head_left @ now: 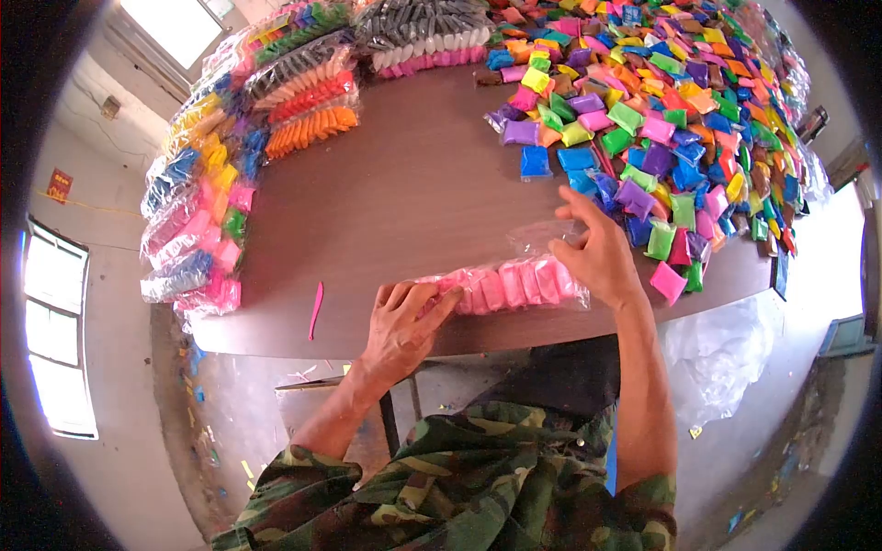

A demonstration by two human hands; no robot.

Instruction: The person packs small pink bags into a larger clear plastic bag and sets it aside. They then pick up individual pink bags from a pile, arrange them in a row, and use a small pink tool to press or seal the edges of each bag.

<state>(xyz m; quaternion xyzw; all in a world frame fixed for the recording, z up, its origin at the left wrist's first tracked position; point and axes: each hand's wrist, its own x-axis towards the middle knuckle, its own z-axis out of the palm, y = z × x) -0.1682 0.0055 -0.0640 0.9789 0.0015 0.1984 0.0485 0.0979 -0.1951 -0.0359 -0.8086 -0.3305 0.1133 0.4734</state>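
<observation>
A clear plastic bag holding a row of pink packets [508, 286] lies on its side near the table's front edge. Over its left end, the fingers of my left hand [404, 321] are closed, with the thumb along the packets. My right hand [599, 255] is raised at the bag's right end, its fingers apart and holding nothing. Beneath those fingers a loose clear plastic flap [542, 237] spreads on the tabletop. A thin pink strip [316, 310] lies to the left of my left hand.
A large heap of loose coloured packets [657, 156] covers the right side of the brown table [386, 174]. Bagged rows of orange packets [312, 130] and other colours line the back and left. Crumpled clear plastic [721, 354] lies beyond the front right edge.
</observation>
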